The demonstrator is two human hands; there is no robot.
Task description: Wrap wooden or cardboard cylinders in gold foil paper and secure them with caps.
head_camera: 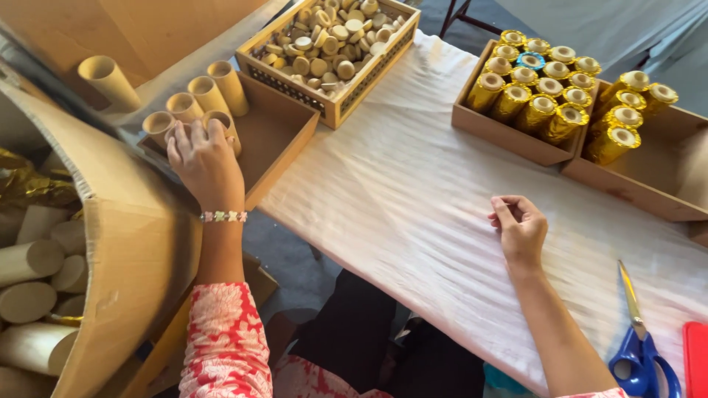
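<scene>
— Where are your hands right now?

— My left hand point(203, 158) is up at the left of the frame, fingers curled down over the plain cardboard tubes point(193, 103) standing in the shallow brown tray point(284, 129). My fingertips rest on the rim of the nearest tube; whether they truly pinch it I cannot tell, because the back of my hand hides the grip.

— And the other one?

— My right hand point(520, 225) lies on the white cloth point(398, 199) right of centre, fingers folded loosely inward, holding nothing.

— How much looks done?

— In the upper right, one small box point(501, 129) is packed with gold-wrapped tubes point(538, 92), and a second box point(664, 173) beside it has only a few at its far end, so I judge that one to be barely started. My tray holds just a handful of bare tubes, most of its floor showing.

— What is left?

— Plenty, I would say. The big carton point(110, 243) at the lower left is full of unwrapped tubes lying on their sides, with crumpled gold foil point(29, 180) near its top. The lattice-sided crate point(332, 55) at the top centre is heaped with small round caps point(332, 37).

— Any tools close by?

— Blue-handled scissors point(638, 339) lie on the cloth at the lower right, well apart from my right hand, next to a red thing point(695, 361) cut off by the frame edge.
</scene>
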